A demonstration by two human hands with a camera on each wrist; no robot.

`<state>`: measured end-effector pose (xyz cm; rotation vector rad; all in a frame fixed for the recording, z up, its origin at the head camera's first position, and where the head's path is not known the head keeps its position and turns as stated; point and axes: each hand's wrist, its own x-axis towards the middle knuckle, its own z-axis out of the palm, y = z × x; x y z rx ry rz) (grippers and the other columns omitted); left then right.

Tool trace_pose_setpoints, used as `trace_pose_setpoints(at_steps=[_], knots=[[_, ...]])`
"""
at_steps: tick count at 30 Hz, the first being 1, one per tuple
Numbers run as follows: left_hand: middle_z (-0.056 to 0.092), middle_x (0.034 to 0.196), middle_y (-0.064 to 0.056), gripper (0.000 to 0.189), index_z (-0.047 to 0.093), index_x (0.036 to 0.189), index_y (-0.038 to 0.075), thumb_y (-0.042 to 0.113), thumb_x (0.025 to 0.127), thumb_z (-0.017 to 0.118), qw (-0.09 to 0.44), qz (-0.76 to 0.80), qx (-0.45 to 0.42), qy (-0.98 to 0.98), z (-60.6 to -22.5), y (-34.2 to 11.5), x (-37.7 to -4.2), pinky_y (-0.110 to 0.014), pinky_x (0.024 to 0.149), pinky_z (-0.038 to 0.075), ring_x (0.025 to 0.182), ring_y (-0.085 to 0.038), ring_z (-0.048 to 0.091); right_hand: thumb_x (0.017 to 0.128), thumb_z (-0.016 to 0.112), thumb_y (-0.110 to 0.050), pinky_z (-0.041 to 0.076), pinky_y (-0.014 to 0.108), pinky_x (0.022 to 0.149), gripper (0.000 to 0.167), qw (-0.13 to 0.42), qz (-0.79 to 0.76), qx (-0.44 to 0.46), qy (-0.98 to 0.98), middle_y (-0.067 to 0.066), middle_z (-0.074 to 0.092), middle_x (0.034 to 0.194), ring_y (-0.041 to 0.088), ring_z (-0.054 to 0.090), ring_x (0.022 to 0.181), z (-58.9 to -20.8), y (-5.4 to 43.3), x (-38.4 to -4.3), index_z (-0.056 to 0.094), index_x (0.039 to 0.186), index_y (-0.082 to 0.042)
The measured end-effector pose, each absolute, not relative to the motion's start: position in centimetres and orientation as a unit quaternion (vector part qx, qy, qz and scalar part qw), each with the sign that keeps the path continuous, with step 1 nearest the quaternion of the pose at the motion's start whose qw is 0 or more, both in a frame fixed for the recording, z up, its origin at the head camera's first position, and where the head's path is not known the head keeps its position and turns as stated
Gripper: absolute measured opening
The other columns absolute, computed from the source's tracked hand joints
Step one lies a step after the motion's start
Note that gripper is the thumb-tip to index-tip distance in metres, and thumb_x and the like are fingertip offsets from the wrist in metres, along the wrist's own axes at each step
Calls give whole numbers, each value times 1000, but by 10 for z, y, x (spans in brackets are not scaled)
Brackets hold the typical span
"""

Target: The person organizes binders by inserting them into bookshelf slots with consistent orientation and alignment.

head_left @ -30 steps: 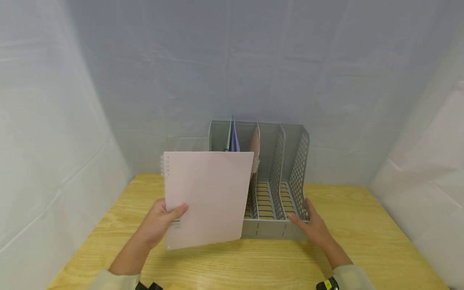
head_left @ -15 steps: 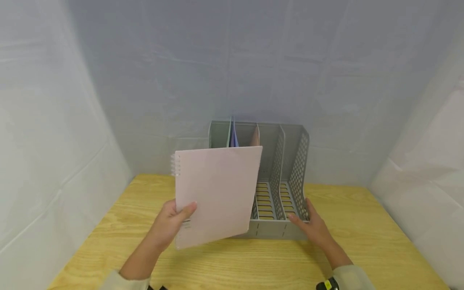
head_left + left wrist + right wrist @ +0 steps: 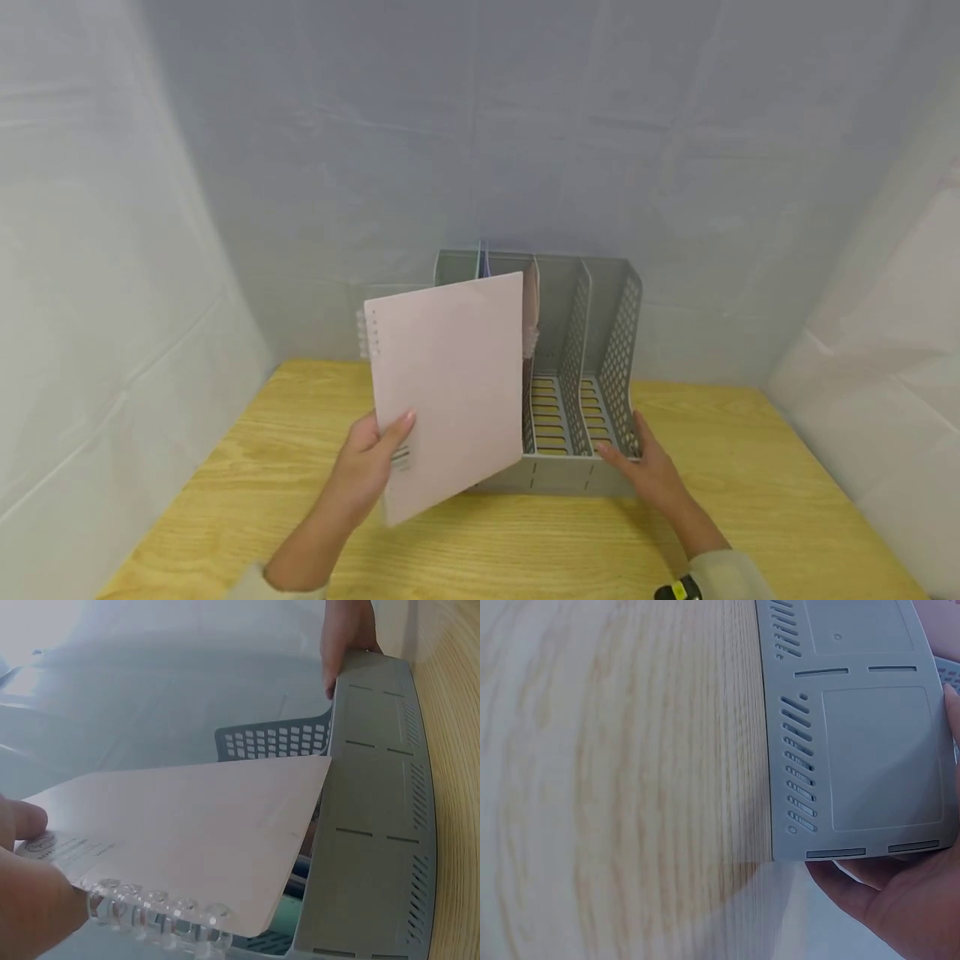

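My left hand (image 3: 367, 458) grips a pale pink spiral notebook (image 3: 453, 383) by its left edge, thumb across the cover. The notebook is tilted in front of the left half of a grey file organizer (image 3: 555, 475) and hides part of it. In the left wrist view, the notebook's clear plastic coil (image 3: 161, 919) shows below the thumb, and its far corner overlaps the organizer's front. My right hand (image 3: 652, 475) holds the organizer's front right corner, thumb inside over the front lip and fingers along the outer side.
Blue folders (image 3: 483, 260) and another pink notebook (image 3: 531, 304) stand in the organizer's left compartments. To the right, two slotted compartments (image 3: 550, 417) show bare floors. Wooden table (image 3: 720, 467) lies beneath; white sheeting (image 3: 480, 125) encloses the back and sides.
My left hand has moved the notebook right and turned it, its right edge swinging toward the organizer and its top now slanting up to the right. My right hand stays at the corner.
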<state>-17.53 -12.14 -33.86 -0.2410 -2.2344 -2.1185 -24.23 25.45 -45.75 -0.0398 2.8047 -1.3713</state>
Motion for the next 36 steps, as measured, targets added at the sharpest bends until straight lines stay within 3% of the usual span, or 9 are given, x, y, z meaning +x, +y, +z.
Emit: trace_pose_setpoints(at_steps=[21, 36], knots=[[67, 111, -24, 31, 59, 118, -8, 16, 104, 45, 122, -638, -98, -754, -333, -106, -168, -33, 81, 57, 99, -34, 68, 94, 57, -51, 18, 61, 112, 97, 2, -442, -11, 897, 28, 9, 158, 48, 15, 142, -459, 253, -243, 0, 155, -3], [65, 112, -28, 27, 57, 120, -10, 6, 102, 46, 196, -594, -165, -763, -340, -95, -169, -43, 82, 57, 100, -40, 66, 95, 55, -52, 18, 62, 112, 96, 8, -441, -21, 897, 27, 6, 159, 48, 14, 142, -460, 249, -247, -2, 155, -3]])
